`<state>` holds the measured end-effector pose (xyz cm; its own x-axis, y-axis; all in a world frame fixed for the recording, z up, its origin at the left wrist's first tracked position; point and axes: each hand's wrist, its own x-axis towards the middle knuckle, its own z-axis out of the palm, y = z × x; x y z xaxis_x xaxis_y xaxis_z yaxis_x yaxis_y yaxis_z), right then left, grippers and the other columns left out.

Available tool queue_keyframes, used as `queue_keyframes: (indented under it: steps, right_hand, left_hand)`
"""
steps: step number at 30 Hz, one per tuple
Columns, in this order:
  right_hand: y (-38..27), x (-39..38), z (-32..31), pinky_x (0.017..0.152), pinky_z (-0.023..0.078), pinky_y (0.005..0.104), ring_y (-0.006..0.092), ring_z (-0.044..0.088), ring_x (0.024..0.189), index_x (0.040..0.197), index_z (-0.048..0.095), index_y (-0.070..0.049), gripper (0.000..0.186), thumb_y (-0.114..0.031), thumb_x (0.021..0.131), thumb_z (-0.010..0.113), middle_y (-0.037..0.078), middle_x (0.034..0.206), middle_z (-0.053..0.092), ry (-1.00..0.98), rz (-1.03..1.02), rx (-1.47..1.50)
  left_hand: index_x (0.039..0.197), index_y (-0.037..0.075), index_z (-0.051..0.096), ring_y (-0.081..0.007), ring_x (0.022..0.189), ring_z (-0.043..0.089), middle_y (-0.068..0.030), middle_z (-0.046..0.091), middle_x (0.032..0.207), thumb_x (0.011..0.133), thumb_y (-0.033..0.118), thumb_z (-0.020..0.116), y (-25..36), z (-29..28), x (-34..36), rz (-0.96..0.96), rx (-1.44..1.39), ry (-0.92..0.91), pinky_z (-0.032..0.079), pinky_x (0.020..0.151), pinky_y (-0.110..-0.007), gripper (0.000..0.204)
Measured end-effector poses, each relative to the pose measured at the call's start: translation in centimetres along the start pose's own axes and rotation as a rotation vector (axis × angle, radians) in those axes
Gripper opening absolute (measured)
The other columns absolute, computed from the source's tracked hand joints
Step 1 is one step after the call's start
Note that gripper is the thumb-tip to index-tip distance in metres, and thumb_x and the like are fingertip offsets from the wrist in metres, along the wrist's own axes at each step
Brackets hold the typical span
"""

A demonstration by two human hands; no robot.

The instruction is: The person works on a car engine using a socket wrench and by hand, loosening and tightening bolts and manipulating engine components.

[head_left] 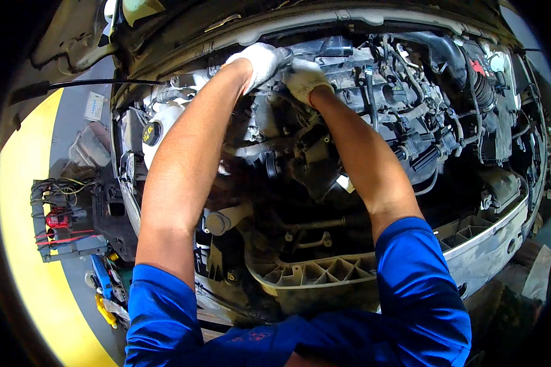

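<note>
Both my arms reach over a car's engine bay to the back of the engine [361, 98]. My left hand [260, 64], in a white work glove, is closed at the rear of the engine, its fingertips dark and partly hidden. Right beside it, my right hand [305, 81], in a dirtier glove, bends inward with its fingers curled. What the two hands grip between them I cannot make out. A black plastic part [321, 47] lies just behind the right hand. Hoses and wiring [404, 61] run to the right of it.
A white reservoir with a black cap [152, 133] stands left of my left forearm. The front crossmember [324, 272] spans the near side. A corrugated intake hose [483, 92] is at right. Tools and parts [58, 217] lie on the floor at left. The raised hood [226, 24] hangs behind.
</note>
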<state>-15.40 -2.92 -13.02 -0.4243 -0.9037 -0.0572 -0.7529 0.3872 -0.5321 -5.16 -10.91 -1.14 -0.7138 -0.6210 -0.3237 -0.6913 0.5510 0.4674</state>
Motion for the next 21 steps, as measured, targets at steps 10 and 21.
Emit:
queue_keyframes:
  steps: [10, 21]
  right_hand:
    - [0.5, 0.4, 0.5, 0.092, 0.05, 0.0411, 0.0348, 0.064, 0.107, 0.112, 0.067, -0.007, 0.054, -0.053, 0.092, 0.046, 0.019, 0.112, 0.068, 0.117, -0.132, 0.061]
    - [-3.0, 0.3, -3.4, 0.088, 0.053, 0.0429, 0.035, 0.067, 0.101, 0.102, 0.073, -0.009, 0.042, -0.042, 0.09, 0.051, 0.018, 0.108, 0.07, 0.047, 0.041, -0.249]
  left_hand:
    - [0.085, 0.011, 0.068, -0.0102, 0.047, 0.041, -0.0017, 0.059, 0.068, 0.094, 0.024, 0.048, 0.8, 0.8, -0.6, -0.111, -0.706, -0.076, 0.032, 0.039, -0.026, 0.025]
    - [0.088, 0.015, 0.06, -0.013, 0.05, 0.05, -0.0008, 0.056, 0.066, 0.1, 0.037, 0.048, -3.9, 1.7, -19.5, -0.379, -1.532, -0.034, 0.038, 0.043, -0.027, 0.028]
